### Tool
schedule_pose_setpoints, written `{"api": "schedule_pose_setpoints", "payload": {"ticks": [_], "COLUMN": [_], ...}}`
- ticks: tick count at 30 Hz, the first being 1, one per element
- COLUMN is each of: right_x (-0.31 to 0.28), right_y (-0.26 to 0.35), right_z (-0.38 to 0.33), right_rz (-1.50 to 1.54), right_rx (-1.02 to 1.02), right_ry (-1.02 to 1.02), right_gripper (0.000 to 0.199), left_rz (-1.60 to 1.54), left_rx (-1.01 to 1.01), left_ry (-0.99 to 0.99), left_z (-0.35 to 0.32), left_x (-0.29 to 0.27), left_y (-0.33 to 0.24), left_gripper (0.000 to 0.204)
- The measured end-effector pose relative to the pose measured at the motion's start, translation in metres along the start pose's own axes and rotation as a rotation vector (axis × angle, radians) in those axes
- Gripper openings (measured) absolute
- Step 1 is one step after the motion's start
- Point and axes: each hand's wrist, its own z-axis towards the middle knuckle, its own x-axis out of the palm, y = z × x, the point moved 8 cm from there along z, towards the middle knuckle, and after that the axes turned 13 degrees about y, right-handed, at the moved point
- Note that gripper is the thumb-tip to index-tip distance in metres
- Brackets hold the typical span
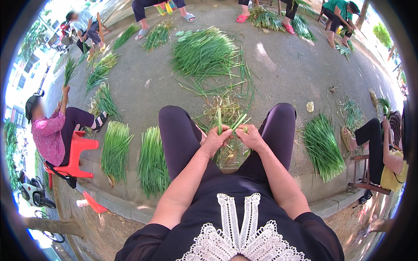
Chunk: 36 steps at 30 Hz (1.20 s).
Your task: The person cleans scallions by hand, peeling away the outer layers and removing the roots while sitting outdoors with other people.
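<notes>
Pinching thin green stalks [238,122] b/w the knees [174,118], clasped in both L grip [215,141] & R grip [249,138], above dry trimmings [221,105]. Prob v light, bendy & easily bruised, maybe slick if damp, so best taken gently w/ fingertips nr one end, not squeezed mid-length. Farther out, can see a big green heap [204,52] ahead, plus neat bundles [323,148] lying L & R on the ground [287,82]
</notes>
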Motion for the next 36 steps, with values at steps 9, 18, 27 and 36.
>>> {"api": "schedule_pose_setpoints", "payload": {"ticks": [9,18,27,36], "right_x": [-0.012,-0.052,-0.051,-0.031], "right_y": [-0.006,-0.046,-0.036,-0.026], "right_z": [0.0,-0.006,-0.014,-0.001], "right_rz": [-0.137,0.081,-0.046,-0.122], "right_rx": [0.034,0.149,0.174,-0.058], "right_ry": [-0.152,-0.437,-0.396,-0.313], "right_gripper": [0.018,0.02,0.023,0.019], "left_rz": [-0.044,-0.157,-0.171,-0.122], "left_rx": [-0.044,0.076,0.074,0.045], "left_ry": [0.043,-0.042,-0.086,-0.058], "left_z": [-0.001,-0.002,-0.004,-0.001], "left_x": [0.003,-0.015,-0.016,-0.012], "left_y": [0.002,-0.006,-0.009,-0.006], "left_gripper": [0.015,0.014,0.014,0.014]}}
